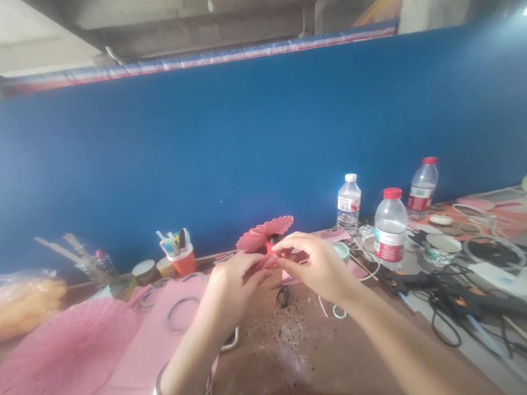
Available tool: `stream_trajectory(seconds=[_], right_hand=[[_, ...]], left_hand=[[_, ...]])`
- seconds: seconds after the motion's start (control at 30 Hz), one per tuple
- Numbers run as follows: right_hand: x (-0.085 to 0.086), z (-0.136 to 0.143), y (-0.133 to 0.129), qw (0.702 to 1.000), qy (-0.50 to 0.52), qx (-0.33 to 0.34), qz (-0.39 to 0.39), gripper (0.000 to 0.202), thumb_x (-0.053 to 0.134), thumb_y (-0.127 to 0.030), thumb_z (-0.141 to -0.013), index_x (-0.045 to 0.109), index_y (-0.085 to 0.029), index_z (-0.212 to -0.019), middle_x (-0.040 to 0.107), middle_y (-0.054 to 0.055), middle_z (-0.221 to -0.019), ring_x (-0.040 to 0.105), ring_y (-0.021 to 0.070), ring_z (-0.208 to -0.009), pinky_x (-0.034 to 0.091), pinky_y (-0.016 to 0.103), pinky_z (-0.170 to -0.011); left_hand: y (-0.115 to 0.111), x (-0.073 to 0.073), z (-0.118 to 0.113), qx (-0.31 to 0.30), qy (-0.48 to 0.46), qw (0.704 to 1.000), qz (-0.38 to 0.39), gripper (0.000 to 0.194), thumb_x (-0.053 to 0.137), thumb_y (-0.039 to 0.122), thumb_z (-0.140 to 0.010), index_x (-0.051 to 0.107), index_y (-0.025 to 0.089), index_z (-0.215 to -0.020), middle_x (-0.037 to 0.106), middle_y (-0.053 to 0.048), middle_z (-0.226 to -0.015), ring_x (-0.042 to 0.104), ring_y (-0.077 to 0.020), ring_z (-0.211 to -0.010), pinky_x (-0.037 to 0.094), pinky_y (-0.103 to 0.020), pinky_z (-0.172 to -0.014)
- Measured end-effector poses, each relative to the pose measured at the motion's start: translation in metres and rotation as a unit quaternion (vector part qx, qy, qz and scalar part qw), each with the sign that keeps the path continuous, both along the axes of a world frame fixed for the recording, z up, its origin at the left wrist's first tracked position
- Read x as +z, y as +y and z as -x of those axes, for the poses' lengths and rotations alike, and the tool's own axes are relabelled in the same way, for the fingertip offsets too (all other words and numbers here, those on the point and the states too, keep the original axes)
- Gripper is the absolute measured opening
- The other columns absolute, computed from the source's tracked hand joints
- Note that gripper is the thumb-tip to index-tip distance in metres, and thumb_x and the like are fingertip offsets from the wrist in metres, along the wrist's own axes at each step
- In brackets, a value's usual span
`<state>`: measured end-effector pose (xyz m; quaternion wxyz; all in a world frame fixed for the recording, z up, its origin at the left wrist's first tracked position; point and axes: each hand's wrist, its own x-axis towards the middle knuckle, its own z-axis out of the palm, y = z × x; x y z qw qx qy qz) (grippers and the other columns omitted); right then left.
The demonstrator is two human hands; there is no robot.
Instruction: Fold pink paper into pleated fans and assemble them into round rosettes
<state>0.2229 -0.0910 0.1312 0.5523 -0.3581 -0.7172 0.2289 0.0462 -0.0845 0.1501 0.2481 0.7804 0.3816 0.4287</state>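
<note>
A pink pleated paper piece with a scalloped edge is held up above the brown table. A small dark and red round part sits at its middle. My left hand grips its lower left side, fingers bent round the folds. On the right, my right hand pinches the folds by the red part with thumb and fingertips. Small dark specks lie on the table below both hands. A large pink pleated paper disc rests at the left over flat pink sheets.
Cup of pens at the back; several bottles, one nearer with a red cap, at the right. Black glue guns and cables lie front right. A plastic bag sits far left. A blue partition stands behind.
</note>
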Motion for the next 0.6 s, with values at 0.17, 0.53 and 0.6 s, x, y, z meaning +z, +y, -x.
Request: stream_trajectory(seconds=[0.17,0.53,0.6], right_hand=[[0.0003,0.0027,-0.0019,1.000,-0.006,-0.019,-0.007,0.011,0.055,-0.028,-0.080,0.065,-0.024,-0.084,0.062,0.004,-0.083,0.054,0.0172,-0.071,0.043,0.032,-0.063],[-0.0051,0.0016,0.0048,0.996,0.058,0.033,0.066,0.009,0.057,-0.029,-0.078,0.060,-0.021,-0.083,0.061,0.004,-0.081,0.056,0.0158,-0.069,0.041,0.028,-0.056],[-0.0052,0.0023,0.0049,0.995,0.064,0.037,0.072,0.010,0.057,-0.029,-0.078,0.060,-0.021,-0.083,0.061,0.004,-0.081,0.056,0.0156,-0.069,0.042,0.029,-0.056]], left_hand=[[-0.0010,0.0002,-0.0004,-0.005,-0.022,0.999,0.038,0.015,0.062,0.026,-0.070,0.071,0.021,-0.080,0.066,-0.004,-0.077,0.057,-0.0176,-0.067,0.037,-0.022,-0.051],[0.0021,-0.0044,0.0020,0.019,0.048,0.999,0.012,0.024,0.057,0.033,-0.074,0.070,0.021,-0.091,0.067,-0.004,-0.080,0.056,-0.0174,-0.068,0.041,-0.024,-0.060],[0.0026,-0.0056,0.0022,0.020,0.047,0.999,0.013,0.025,0.057,0.033,-0.075,0.069,0.021,-0.093,0.067,-0.004,-0.083,0.056,-0.0183,-0.071,0.041,-0.025,-0.063]])
